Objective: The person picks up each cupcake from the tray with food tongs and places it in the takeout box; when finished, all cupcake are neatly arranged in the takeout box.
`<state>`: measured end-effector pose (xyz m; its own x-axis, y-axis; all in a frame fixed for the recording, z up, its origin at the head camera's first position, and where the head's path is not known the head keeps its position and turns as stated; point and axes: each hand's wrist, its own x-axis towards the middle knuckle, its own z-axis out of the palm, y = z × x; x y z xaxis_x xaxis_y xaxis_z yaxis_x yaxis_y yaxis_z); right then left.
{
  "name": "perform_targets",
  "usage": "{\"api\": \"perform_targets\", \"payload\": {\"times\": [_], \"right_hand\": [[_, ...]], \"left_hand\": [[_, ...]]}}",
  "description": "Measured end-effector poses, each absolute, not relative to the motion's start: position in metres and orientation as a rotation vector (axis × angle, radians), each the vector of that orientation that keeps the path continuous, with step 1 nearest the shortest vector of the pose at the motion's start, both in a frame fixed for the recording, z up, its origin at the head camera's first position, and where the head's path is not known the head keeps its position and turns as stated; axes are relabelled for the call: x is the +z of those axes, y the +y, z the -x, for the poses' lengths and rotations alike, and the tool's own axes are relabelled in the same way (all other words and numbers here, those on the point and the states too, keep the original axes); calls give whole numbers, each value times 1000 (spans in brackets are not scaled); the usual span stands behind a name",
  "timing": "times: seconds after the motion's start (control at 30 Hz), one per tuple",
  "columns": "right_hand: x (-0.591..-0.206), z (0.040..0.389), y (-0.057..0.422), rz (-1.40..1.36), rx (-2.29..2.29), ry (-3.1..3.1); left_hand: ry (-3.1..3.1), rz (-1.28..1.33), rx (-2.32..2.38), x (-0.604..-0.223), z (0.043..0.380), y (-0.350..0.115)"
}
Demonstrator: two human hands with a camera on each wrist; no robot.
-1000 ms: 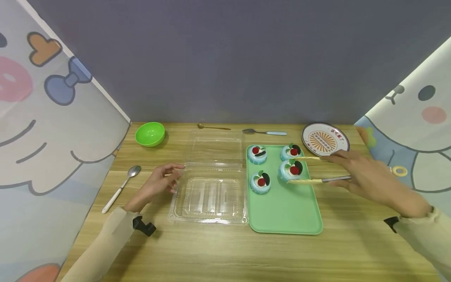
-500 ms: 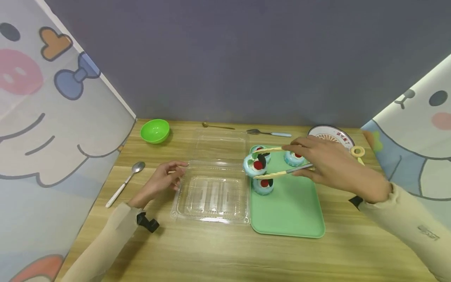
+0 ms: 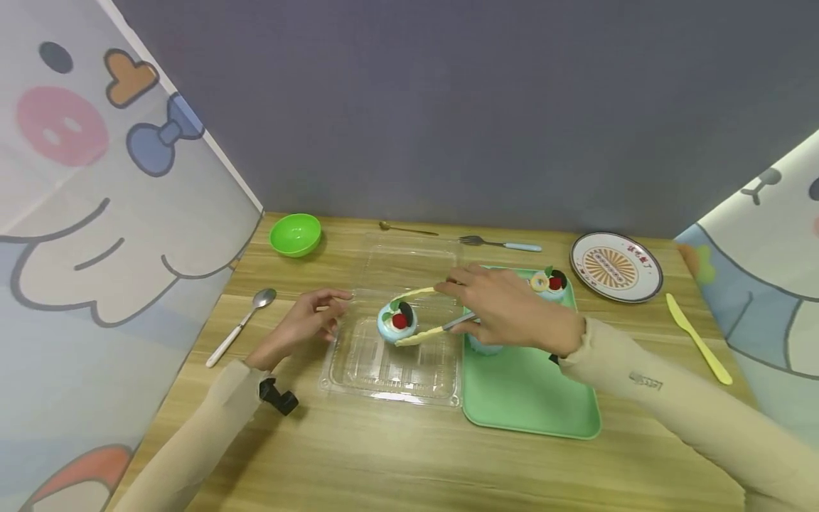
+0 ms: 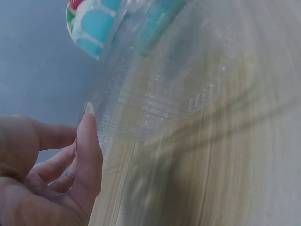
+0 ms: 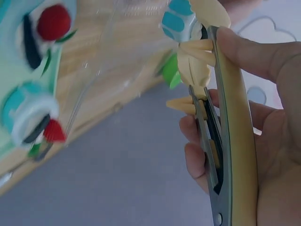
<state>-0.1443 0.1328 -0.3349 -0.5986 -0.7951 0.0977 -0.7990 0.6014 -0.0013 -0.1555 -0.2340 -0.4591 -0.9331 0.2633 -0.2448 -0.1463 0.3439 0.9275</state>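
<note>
My right hand (image 3: 505,306) grips a pair of tongs (image 5: 242,141) with cream-coloured tips. Between the tips is a blue-and-white toy cupcake (image 3: 397,321) topped with a red berry, a dark disc and green leaves, over the far part of a clear plastic box (image 3: 390,384). The box's lid (image 3: 409,259) is folded back, away from me. At the box's left rim, my left hand (image 3: 306,321) pinches the edge between thumb and fingers (image 4: 88,155). A green tray (image 3: 531,398) adjoins the box on the right; one cupcake (image 3: 555,286) shows at its far corner, another (image 3: 485,346) mostly behind my right hand.
A green bowl (image 3: 296,235), small brass spoon (image 3: 409,229), fork (image 3: 499,244) and patterned plate (image 3: 616,267) line the back. A larger spoon (image 3: 239,328) lies left, a yellow knife (image 3: 697,338) right. Walls stand behind and on both sides.
My right hand has carried the cupcake in the tongs leftward, from the tray to over the clear box. My left hand has stayed at the box's left rim.
</note>
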Motion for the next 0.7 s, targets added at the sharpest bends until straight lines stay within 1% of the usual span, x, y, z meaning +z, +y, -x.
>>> {"api": "perform_targets", "payload": {"times": [0.3,0.7], "right_hand": [[-363,148,99,-1434,50,-2702],[-383,154,84,-1448,-25,-2703]], "left_hand": [[2244,-67,1621,-457,154,-232],[2227,-42,1634,-456,154,-231]]}}
